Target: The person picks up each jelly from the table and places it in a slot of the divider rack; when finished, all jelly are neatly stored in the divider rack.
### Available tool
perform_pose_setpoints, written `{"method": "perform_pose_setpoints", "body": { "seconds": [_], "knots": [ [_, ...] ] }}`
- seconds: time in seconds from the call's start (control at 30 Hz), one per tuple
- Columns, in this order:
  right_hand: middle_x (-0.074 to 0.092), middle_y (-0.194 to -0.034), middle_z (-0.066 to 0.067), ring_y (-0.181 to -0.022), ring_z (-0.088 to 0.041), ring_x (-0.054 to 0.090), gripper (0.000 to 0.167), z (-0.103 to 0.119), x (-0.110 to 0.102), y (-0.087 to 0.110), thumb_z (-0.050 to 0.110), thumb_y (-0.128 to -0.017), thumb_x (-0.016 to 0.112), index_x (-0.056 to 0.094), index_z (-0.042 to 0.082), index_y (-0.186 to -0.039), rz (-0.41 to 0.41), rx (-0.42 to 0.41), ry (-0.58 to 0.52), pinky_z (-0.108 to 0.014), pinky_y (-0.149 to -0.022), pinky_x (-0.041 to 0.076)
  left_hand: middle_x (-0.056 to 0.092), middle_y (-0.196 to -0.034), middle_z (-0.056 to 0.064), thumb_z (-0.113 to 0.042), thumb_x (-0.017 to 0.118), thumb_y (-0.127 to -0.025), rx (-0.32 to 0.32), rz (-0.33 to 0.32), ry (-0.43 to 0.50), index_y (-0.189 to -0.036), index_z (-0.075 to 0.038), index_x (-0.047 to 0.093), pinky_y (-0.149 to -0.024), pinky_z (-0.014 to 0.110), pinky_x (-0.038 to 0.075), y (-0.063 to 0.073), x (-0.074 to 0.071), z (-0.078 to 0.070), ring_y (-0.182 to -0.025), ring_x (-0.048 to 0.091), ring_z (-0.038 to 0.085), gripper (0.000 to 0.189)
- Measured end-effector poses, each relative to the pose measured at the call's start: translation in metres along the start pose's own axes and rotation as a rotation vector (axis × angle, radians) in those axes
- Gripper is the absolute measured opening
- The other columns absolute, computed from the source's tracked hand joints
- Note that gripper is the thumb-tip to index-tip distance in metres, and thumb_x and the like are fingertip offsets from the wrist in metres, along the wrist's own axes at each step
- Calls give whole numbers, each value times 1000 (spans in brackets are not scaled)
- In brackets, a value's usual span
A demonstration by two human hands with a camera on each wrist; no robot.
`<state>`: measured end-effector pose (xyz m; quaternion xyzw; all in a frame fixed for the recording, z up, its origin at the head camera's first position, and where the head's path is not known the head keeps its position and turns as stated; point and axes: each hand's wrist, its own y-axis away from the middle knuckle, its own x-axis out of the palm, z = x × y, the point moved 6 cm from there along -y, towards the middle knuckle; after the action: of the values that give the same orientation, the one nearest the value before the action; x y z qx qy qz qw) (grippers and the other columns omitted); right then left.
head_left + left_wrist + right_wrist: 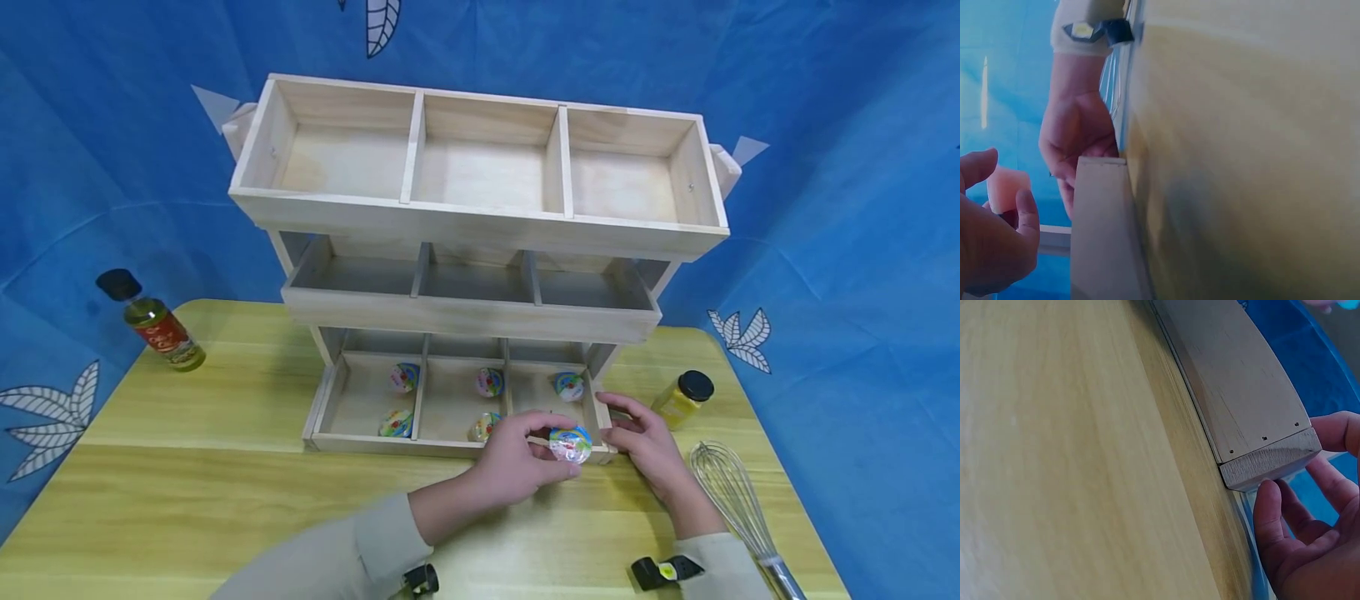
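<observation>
My left hand [517,462] pinches a small jelly cup [571,445] with a printed foil lid, above the front edge of the rack's bottom tray [450,448] at the right compartment. In the left wrist view, the pinkish cup [1009,189] sits between thumb and fingers. My right hand [648,442] rests its fingertips against the tray's right end; the right wrist view shows a finger at the corner of the wooden end [1272,464]. Two jelly cups lie in the left compartment, two in the middle, including one [490,382], and one [569,386] in the right.
The wooden rack's upper tray [480,218] and middle tray [472,312] overhang the bottom one. An oil bottle [163,333] stands at the left. At the right are a yellow jar with a black lid [682,398] and a whisk [738,500]. Blue cloth [840,208] surrounds the table.
</observation>
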<state>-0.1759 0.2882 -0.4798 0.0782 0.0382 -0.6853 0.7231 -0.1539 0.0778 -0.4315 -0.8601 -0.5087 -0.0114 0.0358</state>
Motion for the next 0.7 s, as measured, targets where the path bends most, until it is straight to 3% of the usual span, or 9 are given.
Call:
{"method": "perform_pose_setpoints", "body": {
  "seconds": [0.33,0.53,0.7],
  "knots": [
    [49,-136,-19,-95,-18,63,51,2,0,0,-6,-89,64,53,-3,-138,1,10,3,-25,-69,52,66,-104,1,-4,86,-77,-1,-60,-68,-117,-10,72,-65,28,59,-32,1,-6,-78,68,16,42],
    [51,-132,-13,-97,-21,62,51,1,-1,0,-3,-89,66,54,-2,-139,1,24,11,-27,-69,52,65,-96,-6,-6,89,-73,9,-148,-176,-108,-13,74,-64,25,57,-51,0,6,-82,64,13,39],
    [49,-138,-16,-101,-22,62,52,0,-1,-1,-3,-88,68,54,-2,-138,1,22,14,-27,-73,53,66,-90,-10,-7,91,-69,-46,-194,-288,-106,-13,74,-67,23,53,-66,0,20,-81,60,9,41]
  ]
}}
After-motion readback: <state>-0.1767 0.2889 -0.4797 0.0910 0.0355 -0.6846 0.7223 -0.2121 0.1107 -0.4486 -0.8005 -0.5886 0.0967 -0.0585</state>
